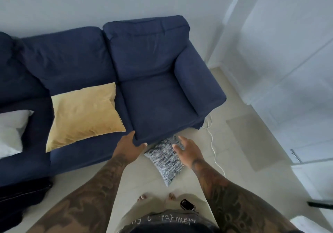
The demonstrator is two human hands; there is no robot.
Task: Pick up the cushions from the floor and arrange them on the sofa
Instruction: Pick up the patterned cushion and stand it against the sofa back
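Observation:
A dark blue sofa (158, 95) stands against the white wall. A yellow cushion (84, 113) lies flat on its middle seat, and a white cushion (10, 130) lies on the seat at the far left. On the floor, leaning against the sofa's front below the right seat, lies a black-and-white patterned cushion (165, 160). My left hand (130, 146) reaches over the front edge of the sofa seat, fingers apart, holding nothing. My right hand (185, 147) hovers open just above the patterned cushion's upper right part.
A white cable (214, 150) runs along the pale floor to the right of the sofa. A dark bag or cloth (21, 195) lies at the lower left. White doors and a metal handle (295, 155) are on the right. My bare feet (156, 195) stand just before the cushion.

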